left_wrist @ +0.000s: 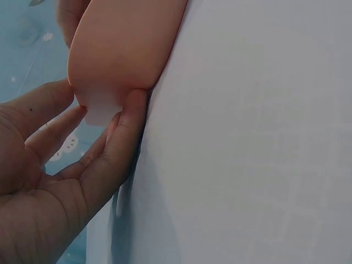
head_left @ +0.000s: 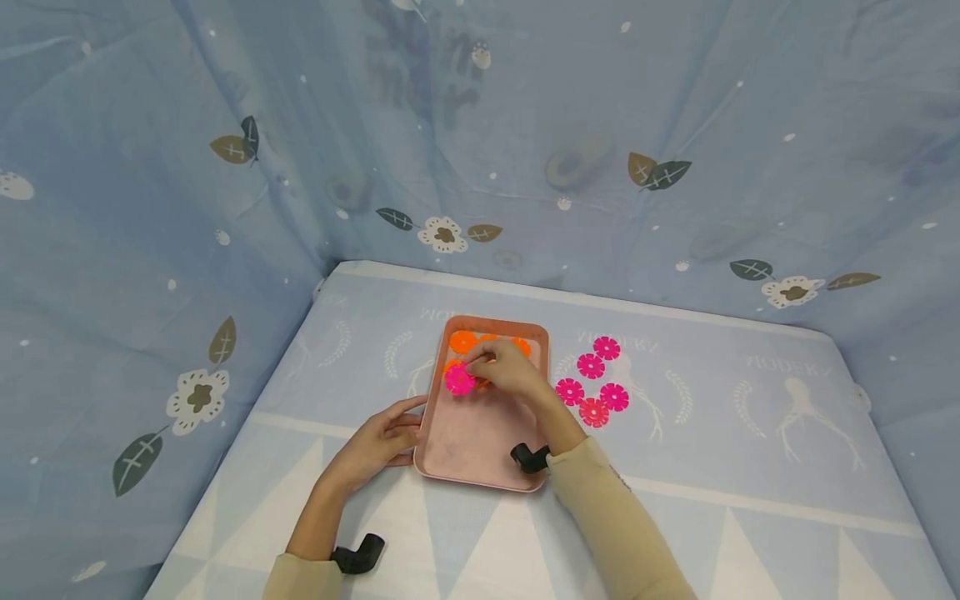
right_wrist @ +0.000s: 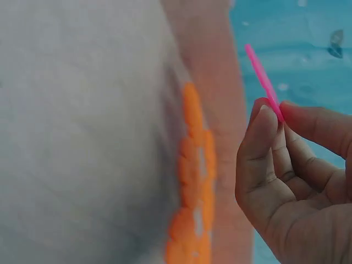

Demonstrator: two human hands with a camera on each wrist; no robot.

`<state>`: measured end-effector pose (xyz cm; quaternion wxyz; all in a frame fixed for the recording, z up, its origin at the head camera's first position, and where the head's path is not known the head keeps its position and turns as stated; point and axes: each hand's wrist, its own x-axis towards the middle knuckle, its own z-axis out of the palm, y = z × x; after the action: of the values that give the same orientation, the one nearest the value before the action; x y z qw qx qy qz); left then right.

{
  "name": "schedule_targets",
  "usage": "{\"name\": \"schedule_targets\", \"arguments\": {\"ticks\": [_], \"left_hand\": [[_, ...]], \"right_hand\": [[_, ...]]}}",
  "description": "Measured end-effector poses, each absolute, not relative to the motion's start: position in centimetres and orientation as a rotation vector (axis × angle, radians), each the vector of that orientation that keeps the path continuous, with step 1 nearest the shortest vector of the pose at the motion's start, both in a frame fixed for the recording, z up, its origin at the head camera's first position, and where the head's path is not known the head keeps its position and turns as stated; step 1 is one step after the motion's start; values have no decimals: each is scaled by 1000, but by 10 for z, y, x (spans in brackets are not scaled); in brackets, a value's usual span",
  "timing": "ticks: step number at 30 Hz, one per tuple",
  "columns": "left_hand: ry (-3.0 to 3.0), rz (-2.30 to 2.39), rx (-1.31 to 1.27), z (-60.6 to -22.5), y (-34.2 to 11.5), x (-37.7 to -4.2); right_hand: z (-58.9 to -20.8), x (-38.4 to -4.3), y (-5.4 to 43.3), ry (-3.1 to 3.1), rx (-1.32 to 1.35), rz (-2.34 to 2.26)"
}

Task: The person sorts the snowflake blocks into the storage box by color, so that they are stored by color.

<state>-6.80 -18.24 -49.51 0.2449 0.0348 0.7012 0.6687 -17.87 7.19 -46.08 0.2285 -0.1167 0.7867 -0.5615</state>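
Note:
My right hand is over the far half of a pink tray. Its thumb and index finger pinch a bright pink notched disc near the edge; the right wrist view shows this disc edge-on. Under and behind that hand, several orange notched discs lie at the tray's far end, some partly hidden. My left hand is at the tray's left side, fairly straight fingers touching its outer wall. Up close, its fingertips lie against the tray's side.
Right of the tray, several loose pink discs lie on the patterned cloth, with a more coral-red disc among them. Blue printed fabric hangs behind and at both sides of the table. A black mount is on the right wrist.

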Motion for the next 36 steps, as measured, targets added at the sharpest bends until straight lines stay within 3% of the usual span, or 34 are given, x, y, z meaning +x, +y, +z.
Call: {"name": "schedule_targets", "arguments": {"ticks": [17,36], "left_hand": [[1928,1807,68,-494,-182,-68],[1950,1802,61,-494,-179,-67]], "right_hand": [[-481,-172,52,2030,-242,-1446],[-442,-155,93,2203,-371,-1517]]}}
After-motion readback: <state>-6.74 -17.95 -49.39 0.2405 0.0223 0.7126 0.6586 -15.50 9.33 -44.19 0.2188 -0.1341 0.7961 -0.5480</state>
